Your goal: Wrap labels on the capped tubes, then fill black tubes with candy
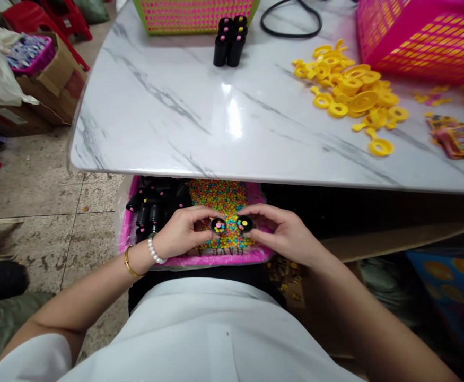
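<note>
Black small tubes, one per hand, held mouth-up over a pink tray [232,260] on the person's lap, below the near edge of the marble table [184,111]. Left tube [218,226] and right tube [244,224] sit side by side, nearly touching; coloured beads are visible in both openings.

Left hand [182,231]: thumb and fingertips pinched around the left tube's rim. Pearl bracelet and gold bangle on that wrist. Right hand [283,233]: fingers curled, thumb and forefinger pinching the right tube.

Tray contents: loose multicoloured beads [219,199] fill the middle and right part; a heap of empty-looking black tubes [152,204] lies in the left part. Far part of tray hidden under the table edge.

Table top: cluster of upright black tubes [229,40] near the far edge, just in front of a green-and-pink basket [194,13]. Black cord loop [291,24] to their right. Pile of yellow ring-shaped caps [351,93] toward the right side, beside a magenta basket [422,37] at the far right corner. Small printed packets [460,139] at the right edge.

Floor, left: cardboard box [52,79], red plastic chair [44,16].
</note>
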`<state>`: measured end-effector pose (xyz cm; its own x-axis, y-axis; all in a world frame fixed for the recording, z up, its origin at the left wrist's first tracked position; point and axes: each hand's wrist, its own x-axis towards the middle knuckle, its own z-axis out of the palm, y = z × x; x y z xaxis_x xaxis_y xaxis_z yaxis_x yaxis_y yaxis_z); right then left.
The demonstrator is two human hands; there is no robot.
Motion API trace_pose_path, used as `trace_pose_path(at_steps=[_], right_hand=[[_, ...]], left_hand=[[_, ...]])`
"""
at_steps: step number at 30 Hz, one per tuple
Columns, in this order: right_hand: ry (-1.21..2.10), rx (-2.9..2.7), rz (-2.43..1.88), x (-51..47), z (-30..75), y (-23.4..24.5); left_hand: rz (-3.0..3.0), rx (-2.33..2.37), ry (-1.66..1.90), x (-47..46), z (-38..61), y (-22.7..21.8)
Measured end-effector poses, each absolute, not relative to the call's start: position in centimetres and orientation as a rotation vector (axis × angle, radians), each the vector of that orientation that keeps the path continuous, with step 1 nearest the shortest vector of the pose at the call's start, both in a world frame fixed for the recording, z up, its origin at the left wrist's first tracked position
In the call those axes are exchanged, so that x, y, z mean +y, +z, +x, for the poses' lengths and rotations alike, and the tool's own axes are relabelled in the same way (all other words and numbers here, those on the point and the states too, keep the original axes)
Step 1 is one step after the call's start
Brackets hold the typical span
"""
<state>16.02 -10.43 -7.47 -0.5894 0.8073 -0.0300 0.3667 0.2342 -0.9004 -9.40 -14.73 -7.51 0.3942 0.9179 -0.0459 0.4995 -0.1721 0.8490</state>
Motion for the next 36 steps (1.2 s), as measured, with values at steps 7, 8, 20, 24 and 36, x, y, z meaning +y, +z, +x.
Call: trace_pose_path(at_steps=[7, 8, 20, 24, 36], right_hand=[[1.028, -2.297, -0.963, -9.8, 15.0, -7.8], [0.99, -2.339, -0.934, -9.6, 14.9, -7.9], [0.877, -2.752, -0.83, -9.3, 14.0, -9.9], [1.201, -2.393, -0.851, -9.5, 15.5, -8.7], [1.379, -1.999, -0.868, -11.2, 15.4, -5.2]], left_hand=[[2.25, 1.323, 0.426, -15.0, -9.4, -8.0], [2.324, 1.342, 0.34, -15.0, -9.4, -7.9], [2.547, 1.286, -0.041, -14.2, -7.3, -8.5], [2.167, 1.225, 0.314, -14.6, -8.8, -8.1], [1.786, 1.161, 0.941, -15.6, -8.5, -5.3]])
